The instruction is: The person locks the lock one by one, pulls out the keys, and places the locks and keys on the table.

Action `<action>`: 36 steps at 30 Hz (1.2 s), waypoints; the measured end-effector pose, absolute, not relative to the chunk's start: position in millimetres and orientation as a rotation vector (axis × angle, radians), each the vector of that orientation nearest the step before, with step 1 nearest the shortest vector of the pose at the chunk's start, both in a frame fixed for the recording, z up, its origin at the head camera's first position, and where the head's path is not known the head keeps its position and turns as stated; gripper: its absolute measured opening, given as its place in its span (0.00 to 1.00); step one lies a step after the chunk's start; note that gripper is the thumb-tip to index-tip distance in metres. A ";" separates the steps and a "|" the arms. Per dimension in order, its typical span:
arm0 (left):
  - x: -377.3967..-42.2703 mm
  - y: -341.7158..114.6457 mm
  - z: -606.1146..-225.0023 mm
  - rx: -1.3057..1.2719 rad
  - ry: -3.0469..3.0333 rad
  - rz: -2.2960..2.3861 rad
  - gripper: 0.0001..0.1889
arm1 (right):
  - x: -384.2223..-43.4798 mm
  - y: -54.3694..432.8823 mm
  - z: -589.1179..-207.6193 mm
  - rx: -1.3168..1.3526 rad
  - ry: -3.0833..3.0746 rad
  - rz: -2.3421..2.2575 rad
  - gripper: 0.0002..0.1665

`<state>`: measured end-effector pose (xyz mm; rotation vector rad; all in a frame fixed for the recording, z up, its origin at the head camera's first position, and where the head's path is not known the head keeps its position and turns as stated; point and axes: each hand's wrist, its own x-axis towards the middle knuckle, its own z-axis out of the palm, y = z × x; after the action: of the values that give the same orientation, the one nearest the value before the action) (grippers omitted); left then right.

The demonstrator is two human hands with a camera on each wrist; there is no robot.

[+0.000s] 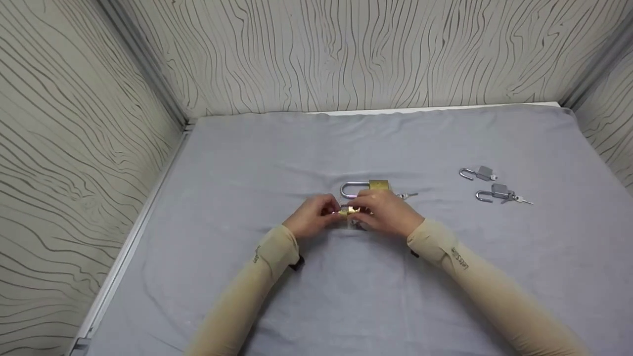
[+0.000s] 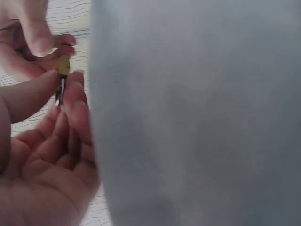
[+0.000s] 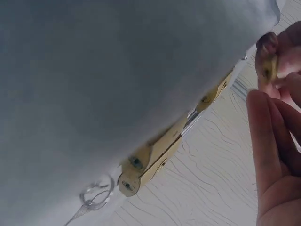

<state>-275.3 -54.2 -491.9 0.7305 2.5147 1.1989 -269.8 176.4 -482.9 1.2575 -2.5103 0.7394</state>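
In the left wrist view, my left hand [image 2: 51, 155] pinches a small brass padlock [image 2: 62, 66] between thumb and fingers, its metal shackle pointing back toward the palm. My right hand [image 1: 385, 212] is close beside it, thumb and fingers apart around the padlock's far end. Seen from the right wrist, the right fingers look straight and the held padlock [image 3: 269, 68] shows a dark keyhole. Another brass padlock [image 1: 353, 209] lies between the hands, partly covered by the right fingers. Just behind is a larger brass padlock [image 1: 379, 184] with a long shackle and keys [image 1: 406, 195].
Two grey padlocks [image 1: 484, 173] with raised shackles lie at the right, keys in them. A grey cloth [image 1: 257, 158] with shallow wrinkles covers the table. Patterned panels [image 1: 346, 54] stand behind and at the sides.
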 end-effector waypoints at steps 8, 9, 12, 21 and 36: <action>-270.2 -48.0 -492.5 0.583 2.672 0.917 0.09 | -269.6 201.1 -474.6 1.128 -2.578 0.742 0.07; -269.6 -47.2 -492.6 0.575 2.688 0.893 0.10 | -269.7 205.0 -474.1 1.112 -2.589 0.743 0.07; -267.6 -45.4 -492.1 0.567 2.734 0.847 0.10 | -269.8 220.2 -472.8 1.061 -2.611 0.729 0.07; -264.1 -44.7 -488.6 0.558 2.781 0.823 0.09 | -274.7 295.8 -452.9 0.755 -2.611 0.727 0.08; -263.9 -46.7 -485.3 0.569 2.802 0.830 0.07 | -279.6 432.6 -462.8 0.248 -3.069 0.681 0.23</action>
<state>-263.9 -46.7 -485.3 0.5688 2.8020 0.8302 -279.6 432.6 -462.8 0.2484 -3.0694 0.6813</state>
